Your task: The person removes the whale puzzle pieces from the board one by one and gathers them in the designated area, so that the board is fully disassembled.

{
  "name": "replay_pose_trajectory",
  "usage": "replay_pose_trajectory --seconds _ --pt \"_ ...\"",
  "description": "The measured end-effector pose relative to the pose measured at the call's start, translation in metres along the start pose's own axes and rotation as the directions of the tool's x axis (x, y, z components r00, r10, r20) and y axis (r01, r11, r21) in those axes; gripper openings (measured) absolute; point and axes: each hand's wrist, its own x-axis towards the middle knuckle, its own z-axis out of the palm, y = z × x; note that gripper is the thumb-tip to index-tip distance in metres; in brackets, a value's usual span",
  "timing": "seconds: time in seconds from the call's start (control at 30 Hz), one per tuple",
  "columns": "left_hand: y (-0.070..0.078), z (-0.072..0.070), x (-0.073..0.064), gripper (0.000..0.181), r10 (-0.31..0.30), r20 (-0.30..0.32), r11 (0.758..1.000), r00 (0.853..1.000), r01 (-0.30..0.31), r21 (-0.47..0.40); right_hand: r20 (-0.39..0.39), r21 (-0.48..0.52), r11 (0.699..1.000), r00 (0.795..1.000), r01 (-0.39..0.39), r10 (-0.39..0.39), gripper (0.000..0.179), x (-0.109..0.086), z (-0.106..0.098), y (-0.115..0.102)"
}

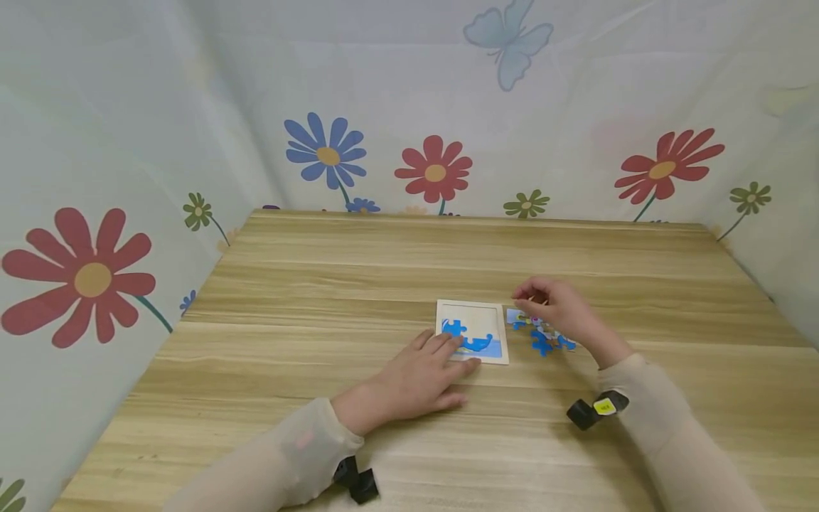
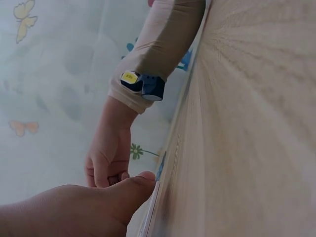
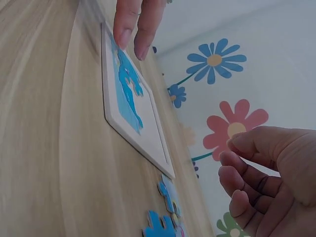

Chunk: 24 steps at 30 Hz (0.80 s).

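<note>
A square wooden puzzle tray (image 1: 472,306) lies flat on the table, its lower part filled with blue pieces (image 1: 476,344). The left hand (image 1: 416,377) rests at the tray's lower left, fingers stretched over its edge and the blue pieces. Just right of the tray is a small group of loose jigsaw pieces (image 1: 544,343), blue with some coloured print. Above their far side hovers the right hand (image 1: 559,306), fingers loosely bent. No piece shows between the thumb and fingers of the right hand (image 3: 269,173) in the right wrist view.
The wooden tabletop (image 1: 333,284) runs back to a pale curtain (image 1: 384,71) printed with flowers and butterflies. Each wrist carries a small black device, such as the one on the right wrist (image 1: 582,414).
</note>
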Motion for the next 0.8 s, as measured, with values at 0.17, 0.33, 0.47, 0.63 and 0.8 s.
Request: replay_pose_trajectory --seconds 0.17,0.33,0.47,0.63,0.8 --pt "0.003 0.0 -0.001 0.057 -0.009 0.007 1.0 1.0 0.009 0.008 0.012 0.033 0.999 1.0 0.02 -0.02 0.019 0.005 0.01 -0.006" --pt "0.004 0.0 -0.001 0.058 -0.006 0.016 1.0 1.0 0.006 0.008 0.023 0.057 0.998 0.999 0.03 -0.032 0.02 0.011 0.021 -0.012" --pt "0.004 0.003 -0.001 0.058 0.005 0.021 1.0 1.0 -0.005 0.005 0.041 0.066 0.997 0.999 0.03 -0.033 0.021 0.017 0.031 -0.015" --pt "0.005 0.007 0.0 0.058 0.021 0.013 1.0 1.0 -0.021 0.022 0.067 0.053 0.998 0.997 0.036 -0.039 0.02 0.022 0.04 -0.019" --pt "0.005 0.008 -0.001 0.058 0.036 -0.007 0.998 0.999 -0.036 0.043 0.091 0.007 0.998 0.994 0.058 -0.059 0.018 0.027 0.051 -0.022"
